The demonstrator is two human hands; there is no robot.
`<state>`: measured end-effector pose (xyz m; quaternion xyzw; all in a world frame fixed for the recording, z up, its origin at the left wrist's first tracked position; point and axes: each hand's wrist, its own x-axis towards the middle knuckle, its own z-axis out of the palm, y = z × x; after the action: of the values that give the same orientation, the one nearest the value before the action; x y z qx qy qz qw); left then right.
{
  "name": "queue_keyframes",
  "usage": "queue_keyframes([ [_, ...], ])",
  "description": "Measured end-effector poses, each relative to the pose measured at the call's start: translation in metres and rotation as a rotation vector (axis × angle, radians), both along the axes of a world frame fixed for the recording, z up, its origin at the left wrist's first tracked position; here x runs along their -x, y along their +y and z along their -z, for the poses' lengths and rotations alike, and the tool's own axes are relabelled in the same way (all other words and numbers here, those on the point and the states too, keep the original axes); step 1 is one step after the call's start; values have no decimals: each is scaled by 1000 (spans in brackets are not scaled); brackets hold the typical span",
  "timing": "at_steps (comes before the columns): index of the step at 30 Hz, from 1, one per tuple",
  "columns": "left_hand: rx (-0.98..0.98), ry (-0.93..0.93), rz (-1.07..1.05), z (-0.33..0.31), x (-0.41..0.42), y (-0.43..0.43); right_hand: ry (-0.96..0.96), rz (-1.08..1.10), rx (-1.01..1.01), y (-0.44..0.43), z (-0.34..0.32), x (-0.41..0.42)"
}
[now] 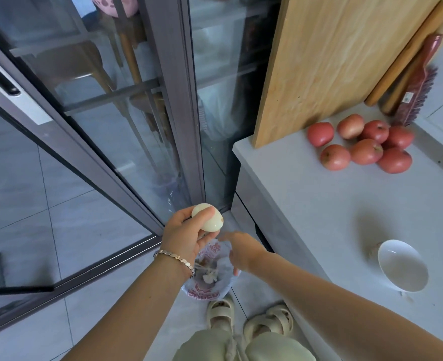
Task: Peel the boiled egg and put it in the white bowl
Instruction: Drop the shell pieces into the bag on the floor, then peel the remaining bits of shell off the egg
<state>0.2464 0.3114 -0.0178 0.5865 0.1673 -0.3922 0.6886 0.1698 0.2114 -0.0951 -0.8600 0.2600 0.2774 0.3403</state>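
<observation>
My left hand holds a boiled egg by its sides, up over the floor. The egg looks almost wholly white and smooth, with a small brownish patch of shell near its right end. My right hand hovers just below and right of the egg, blurred, fingers spread downward above a plastic bag on the floor that holds bits of shell. Whether it pinches a shell fragment I cannot tell. The white bowl stands empty on the grey counter at the right.
Several red apples lie at the back of the counter, beside a leaning wooden board, rolling pins and a brush. Glass sliding doors fill the left. My feet in pale sandals stand next to the bag.
</observation>
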Motion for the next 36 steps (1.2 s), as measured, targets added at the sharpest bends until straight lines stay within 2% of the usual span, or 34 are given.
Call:
queue_keyframes([
  [6,99,42,134,-16,25,-24,-261,179,-50,-27,-47,44],
  [9,168,60,210,-33,47,-47,-448,404,-56,-47,-83,75],
  [13,285,91,313,-58,85,-81,-815,806,-128,-68,-136,126],
  [16,368,97,378,-69,119,-104,-950,915,-167,-71,-171,161],
  [25,492,37,500,-84,212,-171,-1101,1041,5,-108,-184,253],
  [30,454,41,551,-87,250,-194,-1105,1043,145,-126,-182,293],
  [36,357,123,597,-88,270,-209,-1058,1211,-7,-146,-181,320],
])
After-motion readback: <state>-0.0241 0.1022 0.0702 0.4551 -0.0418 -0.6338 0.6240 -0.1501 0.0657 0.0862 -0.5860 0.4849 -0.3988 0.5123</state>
